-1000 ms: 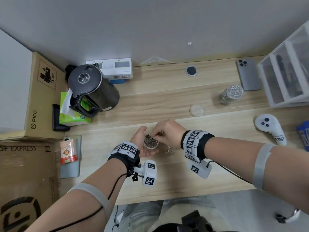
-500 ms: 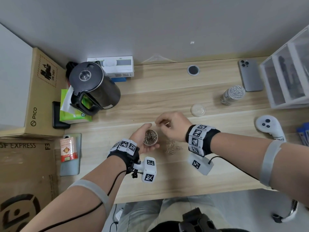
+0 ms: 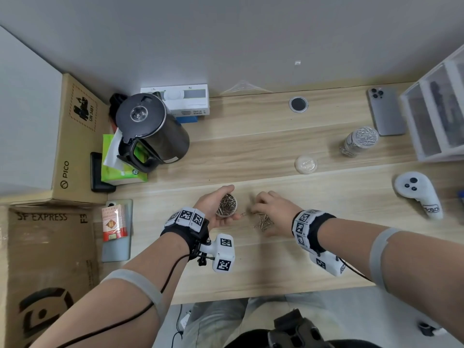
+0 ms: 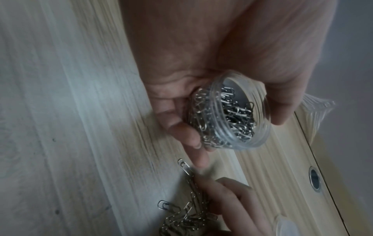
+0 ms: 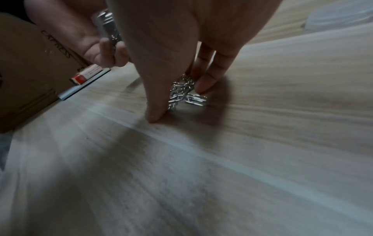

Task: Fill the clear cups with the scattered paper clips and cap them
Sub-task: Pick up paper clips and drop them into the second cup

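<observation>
Half a second ago the right hand [image 3: 272, 212] hovered above the open clear cup [image 3: 226, 205]; now it has dropped to the desk [image 3: 251, 136] just right of that cup, and its thumb and fingers [image 5: 210, 79] close around the pile of loose paper clips [image 3: 263, 221], pinching a clump of them. The left hand [image 3: 213, 205] holds the cup as before, fingers and thumb curled round its wall, mouth tilted toward the pile and partly filled with clips. The cup has shifted slightly left.

The right hand covers much of the pile, so how many clips it grips cannot be told; the fingertips are blurred. One clip [image 4: 184, 166] lies apart on the wood between the cup and the pile. In the right wrist view the cup is mostly hidden behind the thumb.

Beyond the cup and to its right a clear lid [image 3: 305, 164] lies flat on the desk, and farther right stands a second clear cup [image 3: 360, 140], full of clips. Past that second cup lie a phone [image 3: 385, 111] and a set of plastic drawers [image 3: 437, 114], cut off by the frame edge. A white controller [image 3: 418, 194] rests well right of the held cup. To the left of the held cup stand a black kettle [image 3: 150, 131], a green tissue pack [image 3: 120, 172] and cardboard boxes [image 3: 50, 247]. The desk is pale wood against a grey wall.
</observation>
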`<state>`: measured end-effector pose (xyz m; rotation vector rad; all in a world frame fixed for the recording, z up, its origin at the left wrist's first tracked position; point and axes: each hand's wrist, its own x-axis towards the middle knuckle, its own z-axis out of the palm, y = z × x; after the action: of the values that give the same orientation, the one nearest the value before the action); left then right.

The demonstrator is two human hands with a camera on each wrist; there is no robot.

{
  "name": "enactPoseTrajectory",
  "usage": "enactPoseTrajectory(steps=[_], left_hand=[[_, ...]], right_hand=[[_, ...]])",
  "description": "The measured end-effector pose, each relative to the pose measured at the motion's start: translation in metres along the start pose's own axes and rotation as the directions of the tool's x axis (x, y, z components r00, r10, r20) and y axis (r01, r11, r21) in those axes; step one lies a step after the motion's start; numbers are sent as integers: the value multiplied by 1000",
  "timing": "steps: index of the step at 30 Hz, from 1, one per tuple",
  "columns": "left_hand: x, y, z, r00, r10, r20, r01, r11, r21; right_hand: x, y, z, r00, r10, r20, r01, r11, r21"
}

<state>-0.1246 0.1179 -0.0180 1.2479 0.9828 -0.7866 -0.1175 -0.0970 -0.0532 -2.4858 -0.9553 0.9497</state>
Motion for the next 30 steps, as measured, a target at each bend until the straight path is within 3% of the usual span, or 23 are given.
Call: enactPoseTrajectory(steps=[6, 14, 18, 22, 26, 30], left_hand=[[-1, 0, -5, 1000, -4, 7, 4, 1000, -7], [-1, -3, -4, 999, -31, 10, 31, 999, -25], [-6, -1, 1, 997, -65, 29, 66, 997, -47], [-7, 0, 9, 996, -83, 41, 84, 996, -8], [-9, 3, 21, 992, -111, 54, 109, 994, 28], [-12, 5, 31, 992, -109, 61, 110, 994, -14]], right_hand=[[3, -2, 3, 998, -38, -54, 43, 995, 93], [4, -6, -3, 998, 26, -58, -19, 991, 131], [5, -7, -23, 970, 128, -205, -77, 968, 240], [9, -19, -46, 938, 171, -302, -35, 912, 409], [12, -40, -59, 953, 138, -271, 21, 859, 511], [15, -60, -61, 976, 39, -214, 52, 913, 404]])
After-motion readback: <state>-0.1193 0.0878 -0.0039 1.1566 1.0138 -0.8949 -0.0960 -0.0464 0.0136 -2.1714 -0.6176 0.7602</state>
